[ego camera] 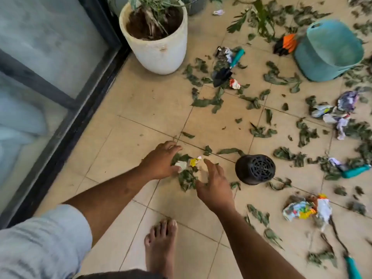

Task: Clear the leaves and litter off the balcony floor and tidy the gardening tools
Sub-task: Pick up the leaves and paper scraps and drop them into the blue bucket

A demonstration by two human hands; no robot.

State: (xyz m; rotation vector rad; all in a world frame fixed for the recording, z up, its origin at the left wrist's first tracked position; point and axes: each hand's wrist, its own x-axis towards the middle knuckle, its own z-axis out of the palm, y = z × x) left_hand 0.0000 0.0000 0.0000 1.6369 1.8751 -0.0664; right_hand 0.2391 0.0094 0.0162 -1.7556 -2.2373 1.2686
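- On the tiled balcony floor (141,109), near the middle of the view, both hands reach down to a small heap of leaves (187,179) mixed with white and yellow paper scraps (190,163).
- The left hand (161,164) lies at the heap's 9 o'clock side, fingers curled loosely over its edge and touching the white scrap — not closed on anything.
- The right hand (213,188) sits at the heap's 4 o'clock, palm down, fingers spread apart, resting on or just above the leaves; which of the two cannot be told.
- A black perforated pot (255,169) lies on its side at 3 o'clock from the hands, close by.
- At 12 to 1 o'clock lies a trowel (227,68) with a teal handle and black blade, beside crumpled litter.
- A white planter (159,47) with a plant stands at 12 o'clock by the glass door (50,57).
- A teal basket (328,51) lies tipped at 2 o'clock, with orange-and-black gloves (285,45) touching its left side.
- More leaves and crumpled wrappers (308,209) are scattered across the right side — two more teal tool handles (355,171) show there.
- A bare foot (161,246) stands at 6 o'clock.
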